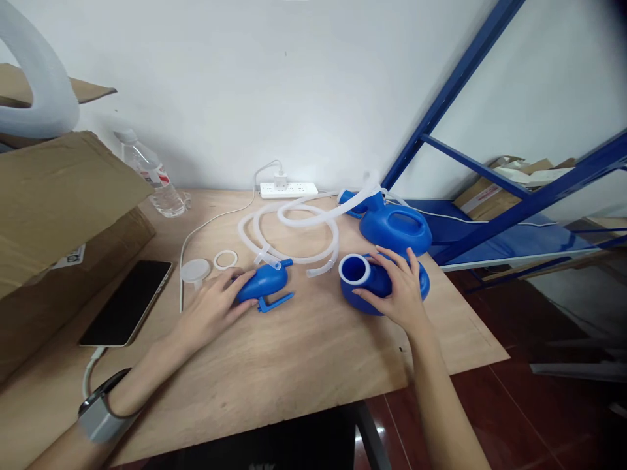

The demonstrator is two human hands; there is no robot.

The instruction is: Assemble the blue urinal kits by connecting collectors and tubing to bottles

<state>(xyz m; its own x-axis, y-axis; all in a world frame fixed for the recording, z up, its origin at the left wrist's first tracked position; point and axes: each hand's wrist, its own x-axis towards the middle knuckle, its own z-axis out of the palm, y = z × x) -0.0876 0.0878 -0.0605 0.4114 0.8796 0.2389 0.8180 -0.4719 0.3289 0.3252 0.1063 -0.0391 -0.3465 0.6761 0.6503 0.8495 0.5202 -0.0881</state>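
Note:
My left hand [220, 300] is closed on a small blue bulb-shaped part [267, 281] with a short spout and a thin blue arm. My right hand [399, 287] grips a blue bottle [360, 297] by its neck, its white-rimmed mouth facing up towards me. Behind it a second blue bottle [392, 225] with a moulded handle lies near the table's back right. A clear coiled hose [298, 258] rests between the bottles and the small part. A white ring [226, 260] and a round translucent cap [196, 269] are beside my left hand.
On the left are a cardboard box [63, 202], a phone [127, 303] with a cable and a water bottle [154, 176]. A white power strip [289, 190] sits by the wall. Blue shelving [470, 160] rises at the right.

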